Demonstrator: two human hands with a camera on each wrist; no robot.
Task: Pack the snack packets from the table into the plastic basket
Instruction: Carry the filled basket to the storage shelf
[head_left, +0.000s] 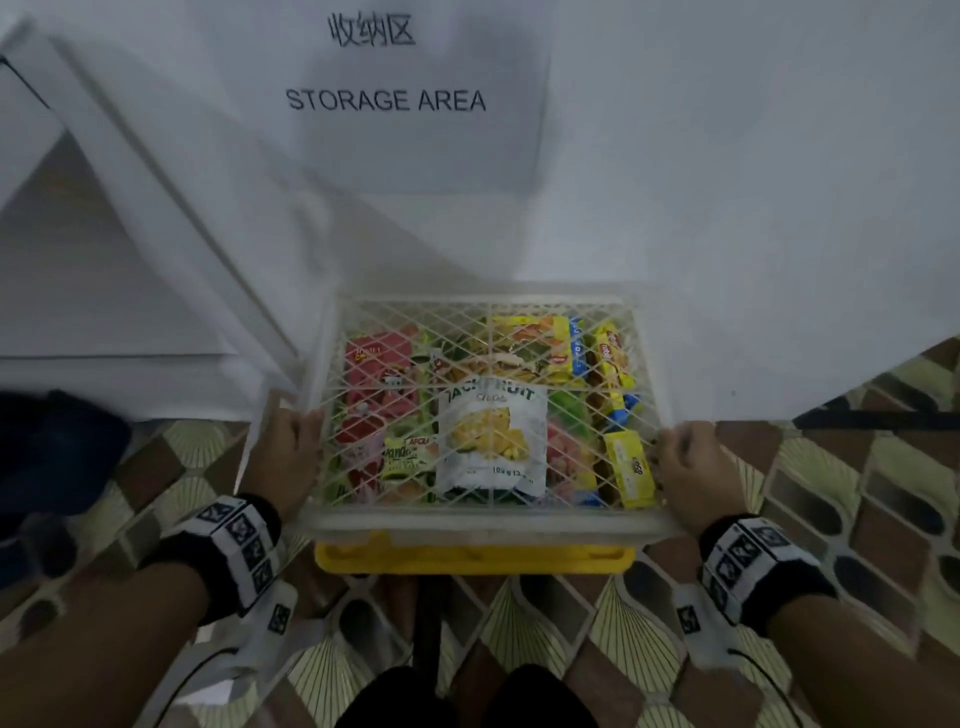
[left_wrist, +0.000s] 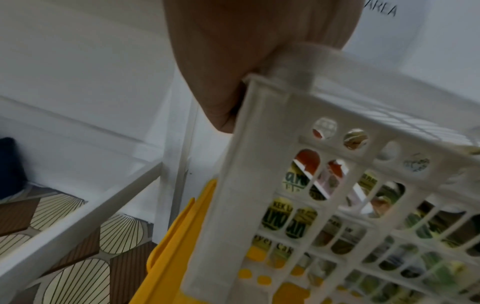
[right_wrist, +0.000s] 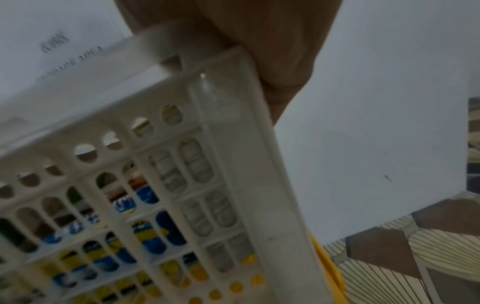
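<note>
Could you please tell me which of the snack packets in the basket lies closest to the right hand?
The yellow packet at the basket's right edge, beside the right hand; the others lie further left.

The basket (head_left: 488, 530) is sitting at the near edge of the table (head_left: 727, 208), with a tray (head_left: 472, 558) lying beneath it. Snack packets (head_left: 491, 436) are lying inside it, under a lattice lid (head_left: 491, 338). The left hand (head_left: 283, 457) is gripping its left rim, the right hand (head_left: 693, 467) its right. A label sheet (head_left: 384, 98) is lying behind it.
</note>
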